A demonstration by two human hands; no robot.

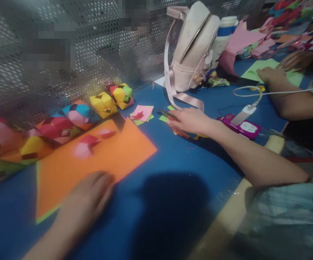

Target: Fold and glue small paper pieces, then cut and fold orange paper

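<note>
My left hand [92,191], blurred, lies palm down over the near edge of a large orange sheet of paper [129,148], fingers loosely bent. Green paper shows under the sheet's edge. Two small folded pink-and-red paper pieces [84,147] rest on the orange sheet. Farther right, my right hand [187,121] is over a pile of small coloured paper pieces [179,133]. A thin dark pointed thing [169,115] sticks out from its fingers; its kind is unclear. Left of that hand lies a small stack of pink and green paper squares [143,113].
Several folded paper balls [103,104] line the perforated metal panel [96,47]. A pale pink backpack [192,54] and a white bottle [225,34] stand behind. A purple power strip [250,129] with a cable lies right. Another person's hands [274,74] touch green paper [256,68].
</note>
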